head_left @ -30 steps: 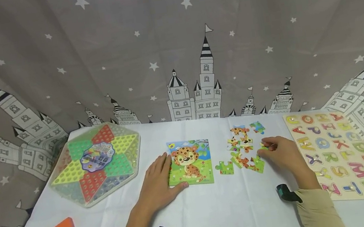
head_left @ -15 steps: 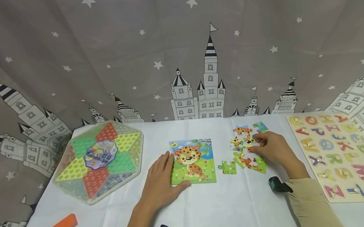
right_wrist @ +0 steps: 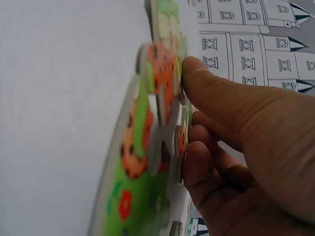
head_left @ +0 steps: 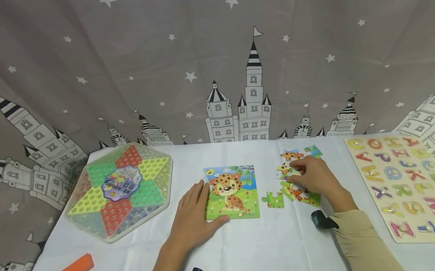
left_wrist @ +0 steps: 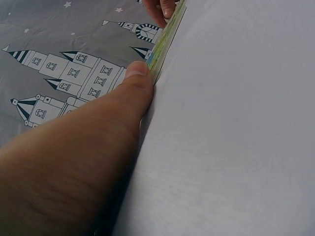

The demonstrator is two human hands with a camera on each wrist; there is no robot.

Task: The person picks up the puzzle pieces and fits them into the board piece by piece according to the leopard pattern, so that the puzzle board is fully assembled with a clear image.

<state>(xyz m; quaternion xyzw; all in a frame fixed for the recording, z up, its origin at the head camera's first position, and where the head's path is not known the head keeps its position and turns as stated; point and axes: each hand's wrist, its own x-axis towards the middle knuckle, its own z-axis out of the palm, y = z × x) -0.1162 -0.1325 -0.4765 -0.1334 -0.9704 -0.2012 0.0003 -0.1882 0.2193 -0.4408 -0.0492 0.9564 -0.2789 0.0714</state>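
Observation:
A square leopard puzzle picture board (head_left: 232,194) lies at the middle of the table in the head view. My left hand (head_left: 192,219) rests along its left side, fingers straight and thumb at the lower edge; the left wrist view shows the thumb (left_wrist: 138,81) at the board's edge. To the right, several leopard puzzle pieces (head_left: 300,198) are grouped, partly joined with gaps. My right hand (head_left: 318,179) is over this group, its thumb and fingertips pinching a small puzzle piece (right_wrist: 181,142), mostly hidden by the fingers. One green piece (head_left: 273,200) lies between board and group.
A blue-green puzzle piece (head_left: 314,151) lies behind my right hand. A wooden alphabet board (head_left: 417,190) is at the right, a hexagonal Chinese checkers set (head_left: 124,191) at the left. An orange block (head_left: 75,270) lies front left. A grey castle-print curtain (head_left: 149,71) hangs behind.
My right hand has moved left with its piece, from the right of the puzzle group to over it. My left hand stays at the board. The head view has shifted slightly.

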